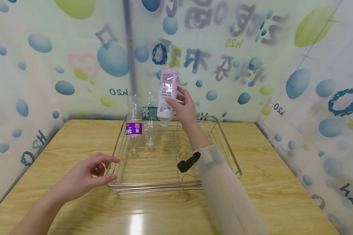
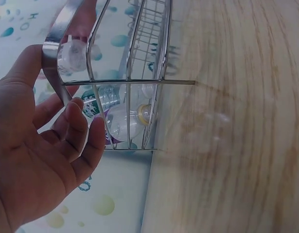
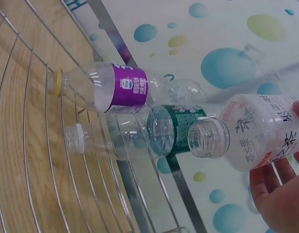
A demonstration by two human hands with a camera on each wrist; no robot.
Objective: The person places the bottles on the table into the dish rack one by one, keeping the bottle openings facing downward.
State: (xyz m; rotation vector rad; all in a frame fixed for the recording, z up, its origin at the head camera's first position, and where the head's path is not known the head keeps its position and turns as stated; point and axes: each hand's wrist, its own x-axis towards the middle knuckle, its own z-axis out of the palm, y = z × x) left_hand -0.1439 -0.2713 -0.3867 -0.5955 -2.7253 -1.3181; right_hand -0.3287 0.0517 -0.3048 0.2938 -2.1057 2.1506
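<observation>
My right hand [image 1: 184, 107] grips a plastic bottle [image 1: 168, 89] with a pink and white label, its mouth pointing down over the back of a wire dish rack [image 1: 150, 185]. In the right wrist view the bottle's uncapped neck [image 3: 207, 138] shows clearly. Left of it, two clear bottles lean neck-down in the rack: a green-labelled bottle [image 1: 149, 112] and a purple-labelled bottle [image 1: 133, 128] with a yellow neck ring. My left hand [image 1: 86, 174] is at the rack's front left corner, thumb and forefinger spread over the rim, the other fingers loosely bent.
The rack stands on a wooden table [image 1: 85, 212]. Wire dividers [image 1: 185, 143] rise along its right part. A patterned curtain [image 1: 111, 58] hangs behind the table and along both sides. A black strap [image 1: 189, 162] sits at the right wrist.
</observation>
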